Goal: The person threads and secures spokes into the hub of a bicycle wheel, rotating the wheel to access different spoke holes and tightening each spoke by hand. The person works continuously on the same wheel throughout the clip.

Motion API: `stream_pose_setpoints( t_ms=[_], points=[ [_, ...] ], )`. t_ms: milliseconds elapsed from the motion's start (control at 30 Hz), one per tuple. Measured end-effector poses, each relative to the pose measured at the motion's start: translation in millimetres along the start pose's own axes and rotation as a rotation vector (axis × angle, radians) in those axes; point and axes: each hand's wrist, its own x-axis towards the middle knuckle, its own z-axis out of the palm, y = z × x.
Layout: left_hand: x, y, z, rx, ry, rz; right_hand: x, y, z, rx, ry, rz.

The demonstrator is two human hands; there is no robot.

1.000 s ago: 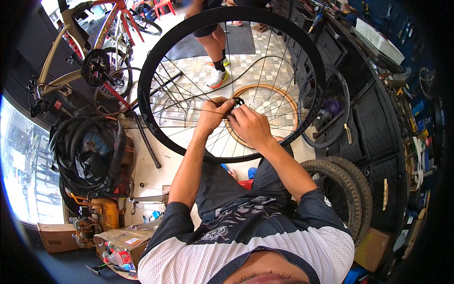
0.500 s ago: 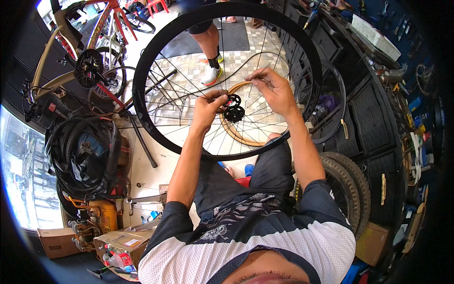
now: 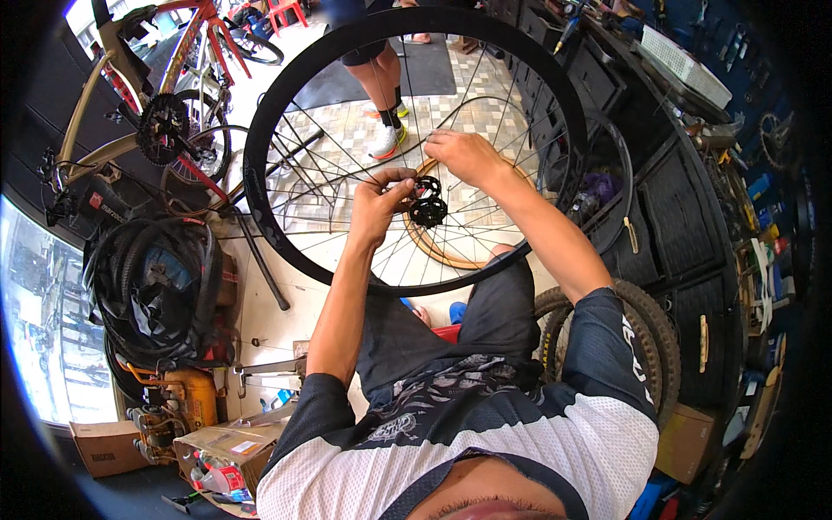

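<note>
At the lower left I see a brown cardboard box (image 3: 106,447) on the floor, and just beside it an open carton (image 3: 227,454) with a pale rectangular label on its flap and a red-and-white packet inside. A second brown box (image 3: 686,444) sits at the lower right, under the dark shelving. On the black frame bag (image 3: 102,201) at the left there is a small red square patch.

The wheel (image 3: 414,146) I work on is a wide matte black rim with thin steel spokes that cross toward a black toothed hub (image 3: 427,208) at its middle. It stands upright over my lap, between my 2 forearms. Behind it, through the spokes, lies a tan-walled hoop (image 3: 451,251) on the pale tiled floor. A knobby rubber tyre (image 3: 652,329) leans by my right knee, and a heap of coiled black tyres (image 3: 156,290) hangs above an orange metal tank (image 3: 192,397) at the left. A bicycle (image 3: 139,104) with a red and beige frame stands at the upper left.

My left hand (image 3: 381,206) is curled narrow, thumb and fingers pinched just beside the hub, touching it. My right hand (image 3: 466,156) is half closed above the hub, its fingertips pinching a spoke.
</note>
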Motion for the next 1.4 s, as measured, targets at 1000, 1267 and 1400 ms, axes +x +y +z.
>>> stream_pose_setpoints(
  t_ms=[1000,1267,1400],
  points=[
    [-2,4,1,0.034,0.002,-0.004,16,9,13,-0.115,-0.238,0.003],
    [1,-3,-4,0.021,0.001,0.004,8,-8,6,-0.040,-0.213,-0.067],
    [2,-4,-2,0.007,-0.022,0.010,-11,-14,11,0.013,-0.162,-0.041]
  ],
)
